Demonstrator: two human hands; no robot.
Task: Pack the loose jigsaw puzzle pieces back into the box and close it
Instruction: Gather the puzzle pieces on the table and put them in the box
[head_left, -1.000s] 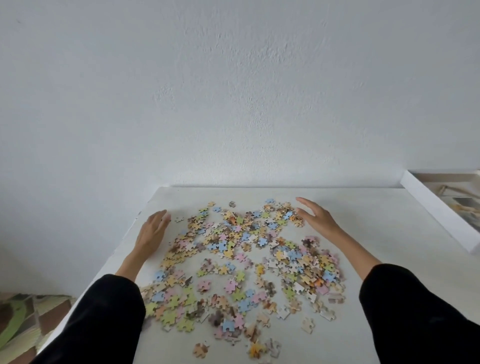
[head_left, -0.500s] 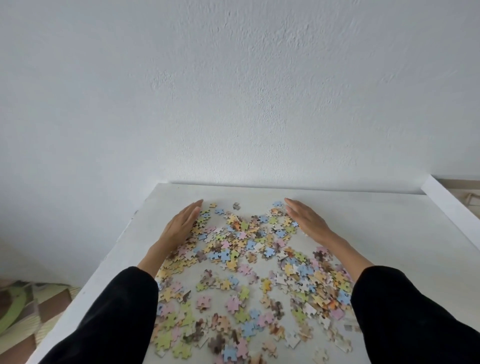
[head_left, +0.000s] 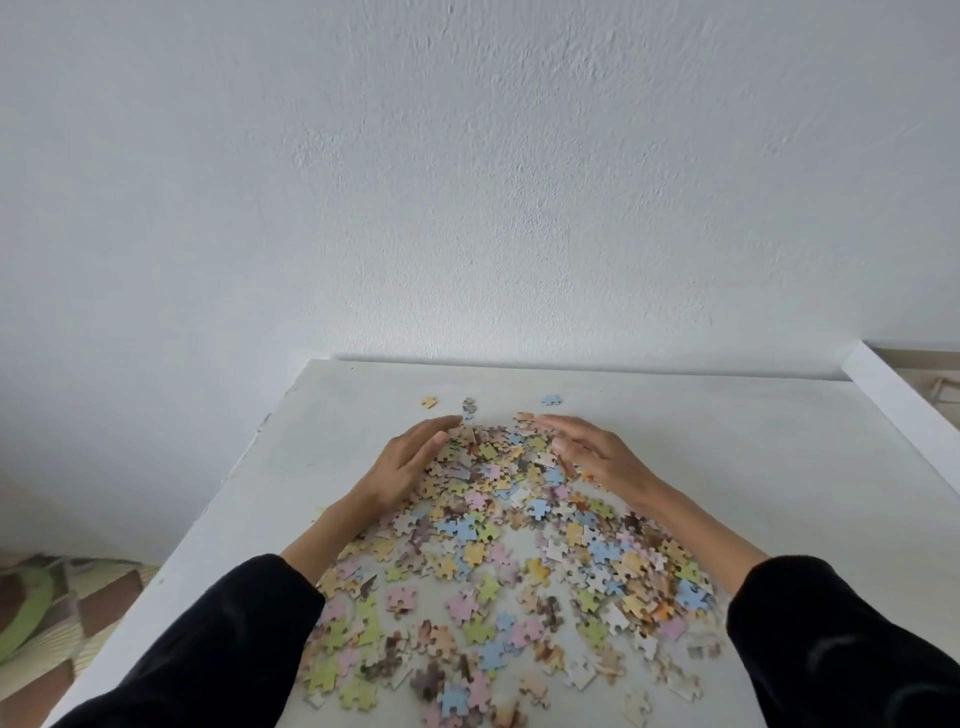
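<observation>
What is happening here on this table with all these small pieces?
A person is gathering loose jigsaw pieces on a white table. The left hand and right hand stand on edge at the far end of the spread, palms facing each other, with pieces heaped between them. Three stray pieces lie just beyond the fingertips. Only the white rim of the box shows at the right.

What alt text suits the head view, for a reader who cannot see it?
The left hand and right hand, both open, cup the far end of a spread of colourful jigsaw pieces on a white table; three stray pieces lie beyond them.
</observation>
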